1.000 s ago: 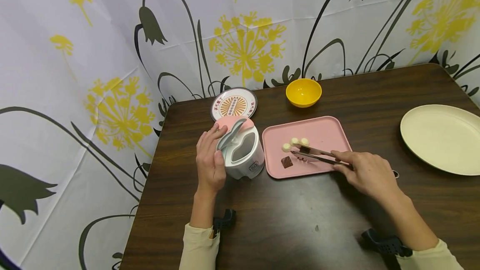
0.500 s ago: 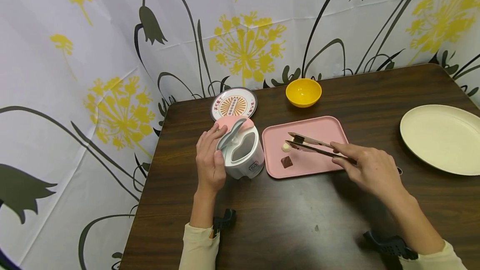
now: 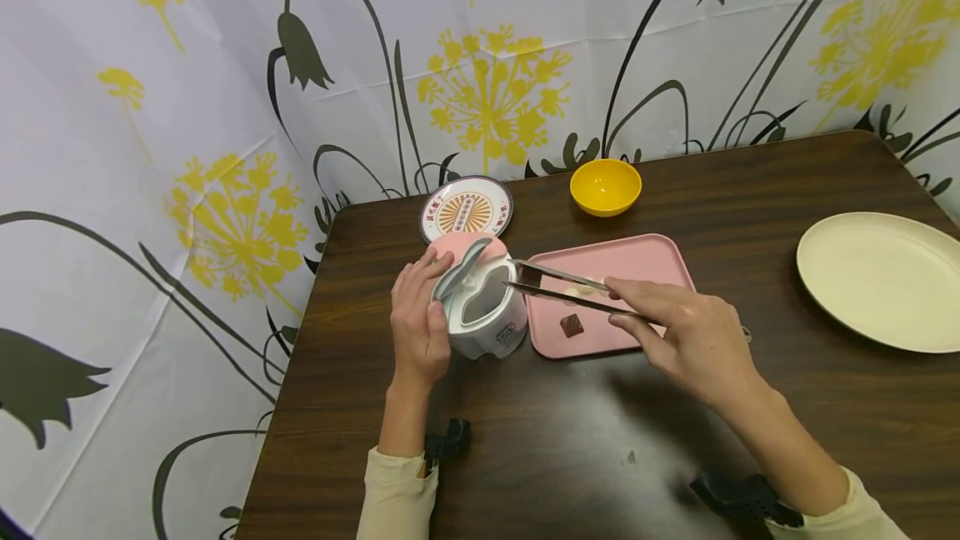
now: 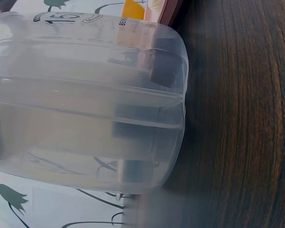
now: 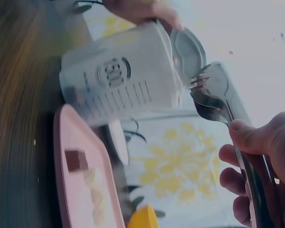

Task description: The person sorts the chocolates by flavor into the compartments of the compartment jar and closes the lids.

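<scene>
My left hand [image 3: 420,323] grips the top of a translucent measuring canister [image 3: 491,336], fingers against its raised grey flap [image 3: 459,269]. The canister's kidney-shaped mouth is uncovered. Blurred dark patches show through its wall [image 4: 85,109] near the base. With my right hand [image 3: 686,340] I hold metal tongs [image 5: 230,121], tips right at the canister's near-right rim. A dark patch lies between the tips; I cannot tell whether it is a chocolate. A ridged brown chocolate [image 3: 572,325] sits on the pink tray [image 3: 630,250]. Small white pieces [image 5: 96,194] lie beside it, partly hidden by the tongs in the head view.
A patterned plate [image 3: 486,194] lies behind the canister, and a yellow bowl [image 3: 606,187] stands beyond the tray. A large cream plate [image 3: 885,282] is at the right. Flowered cloth [image 3: 487,48] hangs behind the wooden table [image 3: 562,457].
My right hand has lifted the tongs from over the tray and carried them left to the canister's rim. The left hand has stayed in place on the canister.
</scene>
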A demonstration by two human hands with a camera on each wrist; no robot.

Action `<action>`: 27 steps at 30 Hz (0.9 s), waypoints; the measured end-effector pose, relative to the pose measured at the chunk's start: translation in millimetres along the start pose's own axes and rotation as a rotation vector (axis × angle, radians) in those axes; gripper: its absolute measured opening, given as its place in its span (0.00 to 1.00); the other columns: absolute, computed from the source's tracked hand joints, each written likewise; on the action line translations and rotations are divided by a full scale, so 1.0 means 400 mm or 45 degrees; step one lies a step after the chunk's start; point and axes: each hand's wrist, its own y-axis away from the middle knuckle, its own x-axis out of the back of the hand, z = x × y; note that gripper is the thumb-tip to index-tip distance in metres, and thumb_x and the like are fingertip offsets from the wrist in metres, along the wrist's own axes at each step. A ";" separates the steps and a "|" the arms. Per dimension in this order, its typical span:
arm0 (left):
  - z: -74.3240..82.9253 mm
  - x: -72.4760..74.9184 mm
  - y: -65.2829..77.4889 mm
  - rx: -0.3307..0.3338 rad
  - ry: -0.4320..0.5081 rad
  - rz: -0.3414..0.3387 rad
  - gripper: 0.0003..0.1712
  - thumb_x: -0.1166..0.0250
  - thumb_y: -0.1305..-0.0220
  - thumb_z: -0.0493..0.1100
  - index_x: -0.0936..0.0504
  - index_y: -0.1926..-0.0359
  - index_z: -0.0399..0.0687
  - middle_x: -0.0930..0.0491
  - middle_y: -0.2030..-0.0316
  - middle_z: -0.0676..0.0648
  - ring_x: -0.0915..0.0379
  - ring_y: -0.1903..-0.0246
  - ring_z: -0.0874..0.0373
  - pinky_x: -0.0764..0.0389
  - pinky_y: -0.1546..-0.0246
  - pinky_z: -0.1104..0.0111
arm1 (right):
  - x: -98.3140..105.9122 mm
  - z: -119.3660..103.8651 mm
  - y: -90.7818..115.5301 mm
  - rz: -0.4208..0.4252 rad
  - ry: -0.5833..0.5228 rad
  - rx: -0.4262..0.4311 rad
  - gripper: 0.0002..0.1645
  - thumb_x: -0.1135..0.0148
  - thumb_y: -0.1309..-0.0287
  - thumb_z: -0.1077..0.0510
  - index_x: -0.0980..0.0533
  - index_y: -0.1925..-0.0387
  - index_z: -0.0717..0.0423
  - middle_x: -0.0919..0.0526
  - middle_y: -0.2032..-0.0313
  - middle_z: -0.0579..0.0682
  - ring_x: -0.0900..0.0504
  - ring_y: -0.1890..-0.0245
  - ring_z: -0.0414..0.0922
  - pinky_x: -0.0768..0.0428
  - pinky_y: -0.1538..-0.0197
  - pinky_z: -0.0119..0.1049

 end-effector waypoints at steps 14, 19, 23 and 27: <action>-0.002 0.002 -0.001 -0.007 0.000 0.007 0.31 0.63 0.32 0.50 0.18 0.45 0.42 0.20 0.44 0.46 0.31 0.38 0.45 0.43 0.37 0.43 | -0.068 -0.045 -0.031 -0.062 -0.040 0.017 0.30 0.24 0.54 0.59 0.18 0.45 0.51 0.14 0.54 0.48 0.15 0.53 0.47 0.19 0.57 0.47; -0.003 0.002 -0.004 -0.009 -0.005 0.011 0.31 0.63 0.32 0.49 0.18 0.45 0.41 0.20 0.44 0.46 0.31 0.38 0.45 0.43 0.37 0.43 | -0.076 -0.047 -0.032 -0.079 -0.040 0.006 0.29 0.24 0.54 0.56 0.18 0.46 0.50 0.14 0.53 0.48 0.16 0.51 0.49 0.20 0.53 0.49; -0.005 0.000 -0.003 -0.013 0.002 0.018 0.31 0.62 0.33 0.49 0.18 0.45 0.41 0.20 0.44 0.46 0.31 0.38 0.45 0.43 0.38 0.42 | -0.079 -0.048 -0.030 -0.088 -0.041 -0.010 0.30 0.24 0.53 0.53 0.18 0.45 0.49 0.14 0.52 0.49 0.16 0.50 0.49 0.20 0.53 0.50; -0.005 -0.002 -0.002 -0.017 0.009 0.018 0.31 0.62 0.34 0.48 0.18 0.45 0.41 0.20 0.44 0.45 0.31 0.38 0.44 0.43 0.38 0.42 | -0.076 -0.045 -0.026 -0.086 -0.056 -0.010 0.32 0.24 0.54 0.53 0.19 0.44 0.50 0.14 0.52 0.49 0.15 0.52 0.48 0.19 0.57 0.48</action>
